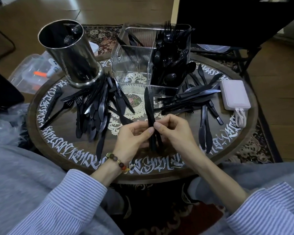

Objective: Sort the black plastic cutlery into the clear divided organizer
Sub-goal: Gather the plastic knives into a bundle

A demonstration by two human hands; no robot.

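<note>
Black knives (150, 119) bunched upright at frame centre, pinched by left hand (134, 136) and right hand (171, 131). Square the blades (all pointing one way), then drop into organizer (134, 65), upper centre, knife compartment.

clear ribbed organizer (134, 65) stands upright at the table's far side. its right compartment is packed with black spoons (170, 65) and forks (167, 33); a back compartment holds a few knives (134, 39); the front left one looks empty. loose black cutlery lies in a left heap (95, 106) and a right heap (195, 97). a small bundle of knives (149, 114) is held upright, blades up.
</note>
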